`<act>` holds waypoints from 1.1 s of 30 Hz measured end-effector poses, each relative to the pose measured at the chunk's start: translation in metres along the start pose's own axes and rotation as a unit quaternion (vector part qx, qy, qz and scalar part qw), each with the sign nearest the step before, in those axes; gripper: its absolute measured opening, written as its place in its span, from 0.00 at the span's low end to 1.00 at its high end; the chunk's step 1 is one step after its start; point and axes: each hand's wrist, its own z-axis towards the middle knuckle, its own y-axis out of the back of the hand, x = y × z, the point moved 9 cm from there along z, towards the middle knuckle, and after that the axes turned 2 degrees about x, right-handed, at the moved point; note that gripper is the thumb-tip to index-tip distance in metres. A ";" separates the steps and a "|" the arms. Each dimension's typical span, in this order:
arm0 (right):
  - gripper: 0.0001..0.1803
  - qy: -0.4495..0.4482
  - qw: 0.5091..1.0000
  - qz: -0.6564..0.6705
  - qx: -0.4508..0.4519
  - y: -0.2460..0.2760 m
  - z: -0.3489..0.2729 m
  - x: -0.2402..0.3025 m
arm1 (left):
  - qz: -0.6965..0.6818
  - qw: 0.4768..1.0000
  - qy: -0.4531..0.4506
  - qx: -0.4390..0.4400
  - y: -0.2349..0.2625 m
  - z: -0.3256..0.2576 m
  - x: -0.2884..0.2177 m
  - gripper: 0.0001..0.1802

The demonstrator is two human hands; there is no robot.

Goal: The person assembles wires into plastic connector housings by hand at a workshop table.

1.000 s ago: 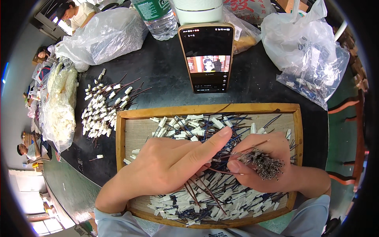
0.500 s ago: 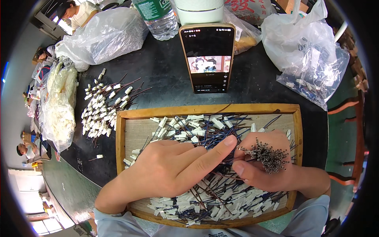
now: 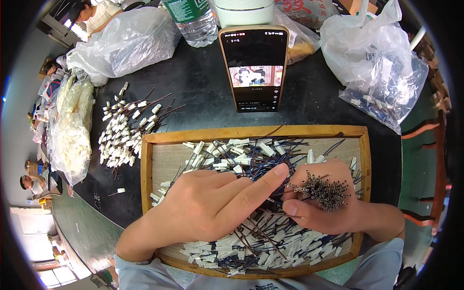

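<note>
My right hand [image 3: 321, 193] is closed around a thick bundle of thin wires [image 3: 325, 192], whose crimped metal ends fan out above the fist. Beside it on the left, my left hand [image 3: 212, 200] has its index finger stretched toward the bundle and its other fingers curled. From under those fingers a brown wire [image 3: 292, 216] runs across to my right thumb; the left thumb and the grip point are hidden. Both hands are over a wood-framed tray [image 3: 256, 131] holding many blue and brown wires with white plastic connectors [image 3: 275, 249].
A pile of white-connector wires [image 3: 125, 128] lies left of the tray. Behind the tray stand a propped phone [image 3: 254, 72], a water bottle [image 3: 193, 21] and a pale green container [image 3: 244, 14]. Plastic bags [image 3: 133, 43] flank them. Another person [image 3: 99, 17] sits at the far left.
The brown wire by my right thumb now reaches further right across it. The bundle's metal ends have shifted slightly left and spread. Both hands stay in nearly the same place.
</note>
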 end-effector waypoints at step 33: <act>0.03 0.099 0.995 -0.034 -0.009 -0.002 0.005 0.008 | 0.061 0.997 0.019 -0.041 0.007 -0.003 0.004 0.19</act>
